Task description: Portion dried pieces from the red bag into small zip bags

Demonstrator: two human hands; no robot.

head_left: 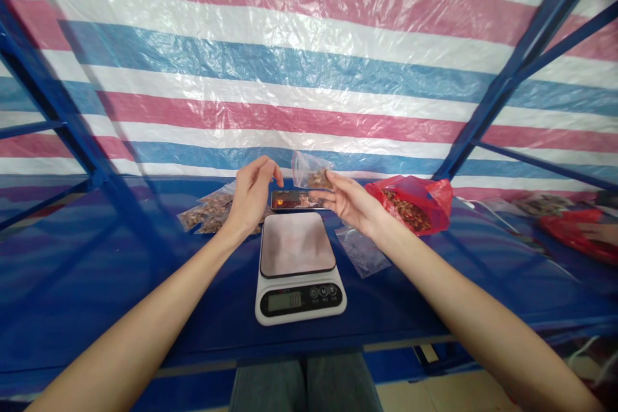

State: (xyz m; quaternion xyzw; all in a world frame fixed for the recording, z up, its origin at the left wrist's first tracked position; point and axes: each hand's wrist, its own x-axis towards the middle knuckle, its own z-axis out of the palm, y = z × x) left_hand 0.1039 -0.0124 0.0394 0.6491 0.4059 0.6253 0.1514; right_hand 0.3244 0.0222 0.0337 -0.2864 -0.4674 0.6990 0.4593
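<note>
My right hand [355,201] pinches a small clear zip bag [309,170] with brown bits in its bottom, held up above a phone [297,200] with a lit screen. Nothing shows in my left hand [253,193], whose fingers are loosely bent and apart, left of the bag and over the phone's left end. In front of both hands is a white kitchen scale [298,244] with a bare metal plate; its display reads 0.0.
Several filled clear bags [212,209] lie in a pile behind my left wrist. On the right, a red plastic bag [437,203] lies open with brown pieces inside. Flat clear bags [363,251] rest under my right wrist. Blue metal posts [506,84] frame a striped sheet.
</note>
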